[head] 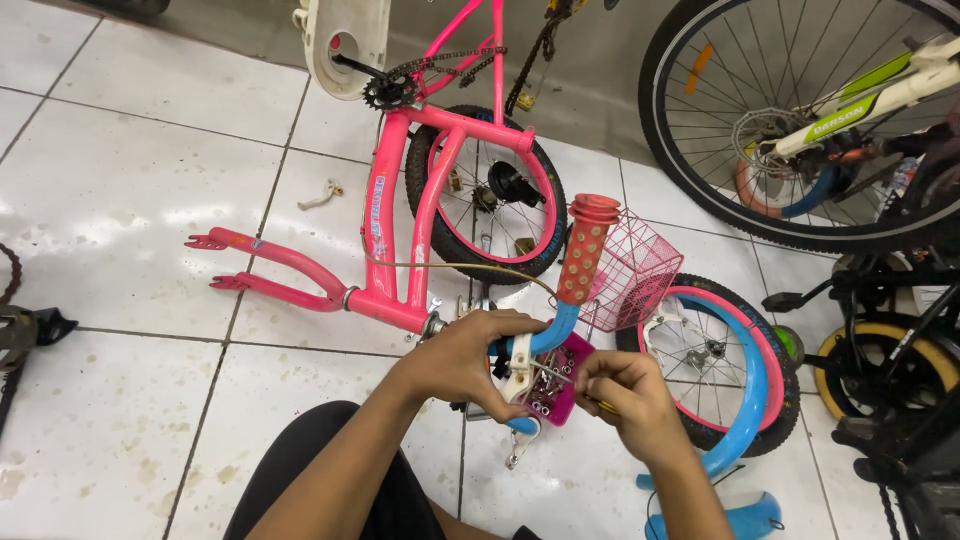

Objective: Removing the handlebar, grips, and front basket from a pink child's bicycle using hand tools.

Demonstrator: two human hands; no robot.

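A small pink children's bicycle frame [400, 200] lies upside down on white floor tiles. My left hand [465, 355] grips its blue handlebar [552, 330] near the stem, beside a white brake lever [520, 368]. My right hand [620, 392] pinches a thin tool with a yellow handle [603, 406], its tip at the lever's bolt. The orange-and-red dotted handlebar grip [585, 250] points up. A pink wire basket [630, 270] hangs behind the bar. A pink box [556, 385] holding small metal parts sits under my hands.
A pink-rimmed small wheel [490, 190] stands behind the frame. The front wheel with a blue mudguard [745, 385] is at the right. A large bicycle wheel [800, 120] and other bikes crowd the right side. A white chain guard [350, 40] leans at top. A small white part [322, 192] lies on tiles.
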